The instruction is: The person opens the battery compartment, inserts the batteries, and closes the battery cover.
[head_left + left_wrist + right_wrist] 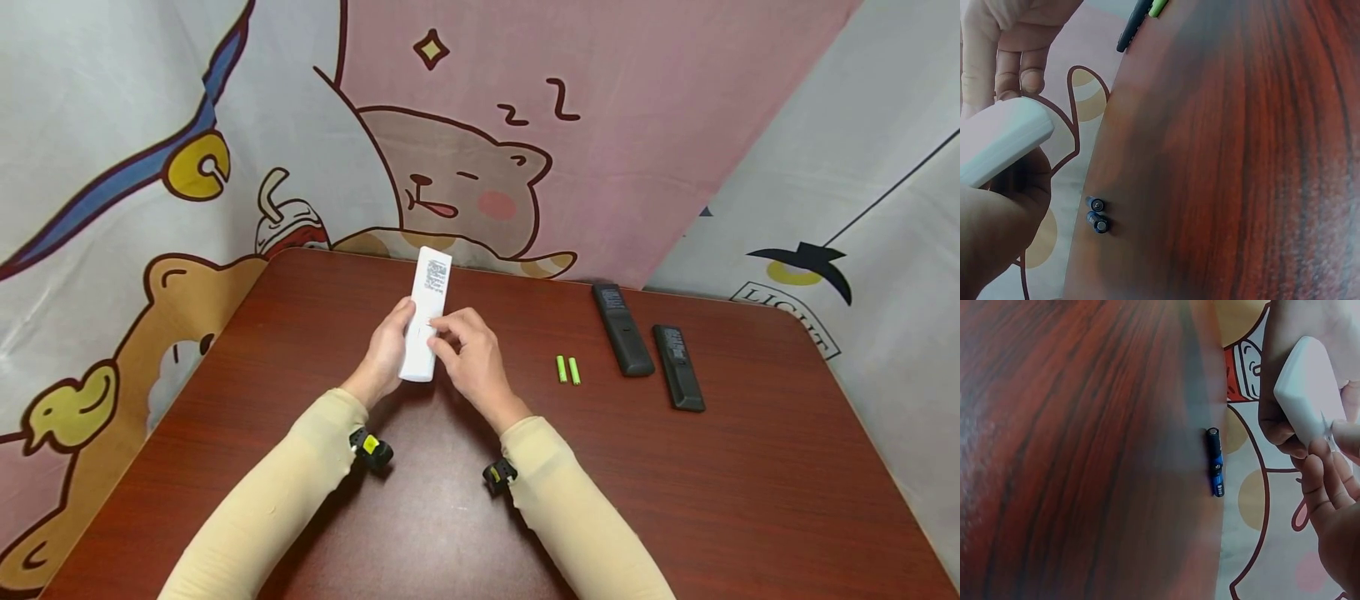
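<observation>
Reddish-brown worktop (750, 500): left grip (386, 348) holds white remote (424, 310), long axis fore-aft; right grip (474, 357) touching from right, pinch unclear.

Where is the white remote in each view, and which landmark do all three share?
Head: white remote, just left of centre, in the left hand.
Left wrist: white remote, left edge, around mid-height.
Right wrist: white remote, upper right.
Shared landmark: the reddish-brown wooden tabletop.
</observation>
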Demonstrator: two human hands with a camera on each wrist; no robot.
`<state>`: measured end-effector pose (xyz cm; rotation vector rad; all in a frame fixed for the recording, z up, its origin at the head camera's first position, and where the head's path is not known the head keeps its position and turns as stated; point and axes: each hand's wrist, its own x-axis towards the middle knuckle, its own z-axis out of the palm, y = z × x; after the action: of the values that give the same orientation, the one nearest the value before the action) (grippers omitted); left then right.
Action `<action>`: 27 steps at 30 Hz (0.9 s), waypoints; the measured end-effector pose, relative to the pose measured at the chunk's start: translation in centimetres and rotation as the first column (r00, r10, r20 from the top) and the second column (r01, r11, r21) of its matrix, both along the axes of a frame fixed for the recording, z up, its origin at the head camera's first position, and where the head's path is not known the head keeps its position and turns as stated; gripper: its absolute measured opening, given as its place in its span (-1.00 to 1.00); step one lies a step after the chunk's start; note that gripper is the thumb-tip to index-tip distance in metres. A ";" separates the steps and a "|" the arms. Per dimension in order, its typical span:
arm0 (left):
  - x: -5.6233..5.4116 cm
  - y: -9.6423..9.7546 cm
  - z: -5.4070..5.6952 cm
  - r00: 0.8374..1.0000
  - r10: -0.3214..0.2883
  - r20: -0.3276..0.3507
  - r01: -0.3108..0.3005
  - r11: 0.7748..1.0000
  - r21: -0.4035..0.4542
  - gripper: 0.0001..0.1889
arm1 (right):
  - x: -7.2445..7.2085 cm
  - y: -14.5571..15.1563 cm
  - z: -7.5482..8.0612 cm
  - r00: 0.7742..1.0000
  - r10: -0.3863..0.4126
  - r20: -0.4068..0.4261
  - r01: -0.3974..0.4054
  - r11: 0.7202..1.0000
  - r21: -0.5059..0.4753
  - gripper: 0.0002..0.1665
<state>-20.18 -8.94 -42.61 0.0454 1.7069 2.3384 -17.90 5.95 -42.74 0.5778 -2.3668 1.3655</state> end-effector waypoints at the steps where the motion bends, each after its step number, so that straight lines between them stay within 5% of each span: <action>1: 0.0 0.0 0.0 1.000 0.000 0.000 0.000 1.000 -0.001 -0.60 | 0.0 0.0 -0.1 1.000 -0.006 0.001 0.006 1.000 0.005 -0.75; 19: 0.0 0.0 -0.1 1.000 -0.007 0.019 0.008 1.000 -0.006 -0.64 | 0.0 0.2 -0.4 1.000 -0.005 0.008 0.005 1.000 0.027 -0.76; 27: -0.3 -0.5 0.0 1.000 -0.012 0.004 0.012 0.997 -0.074 -0.65 | -0.2 0.7 -0.4 1.000 0.022 0.016 -0.023 0.999 0.040 -0.74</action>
<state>-20.52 -9.46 -42.63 0.0383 1.7847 2.2632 -18.06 6.69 -43.09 0.6092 -2.4120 1.3392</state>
